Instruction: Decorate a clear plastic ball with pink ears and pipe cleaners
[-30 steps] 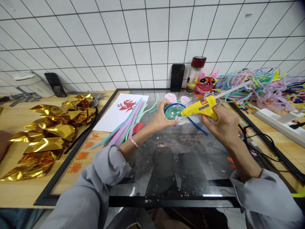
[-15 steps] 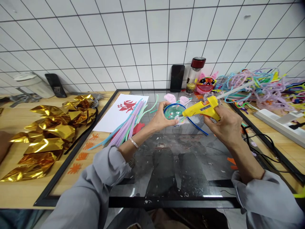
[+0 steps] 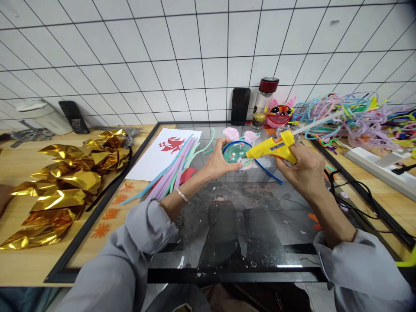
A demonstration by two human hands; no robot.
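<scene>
My left hand (image 3: 217, 161) grips the near-left edge of a clear round plastic bowl (image 3: 234, 152) with a blue pipe cleaner around its rim. The blue pipe cleaner's loose end (image 3: 269, 172) sticks out to the right. My right hand (image 3: 303, 167) is wrapped around the handle of a yellow glue gun (image 3: 273, 148). Its nozzle points left and sits at the bowl's near-right rim, by a whitish piece (image 3: 246, 163) at my left thumb; whether it touches cannot be made out. Two pink fuzzy shapes (image 3: 231, 133) lie just behind the bowl.
Pastel pipe cleaners (image 3: 177, 169) lie on white paper (image 3: 143, 161) at left, beside gold foil (image 3: 69, 184). Behind stand a phone (image 3: 240, 106), a glass bottle (image 3: 262, 104) and a pink animal-faced craft (image 3: 280, 115). Tangled pipe cleaners (image 3: 351, 115), a power strip (image 3: 380, 169) and black cords (image 3: 352, 186) are at right.
The glue gun and my right hand have shifted very slightly left. The whole view has also drifted a little. My left hand keeps its hold on the bowl.
</scene>
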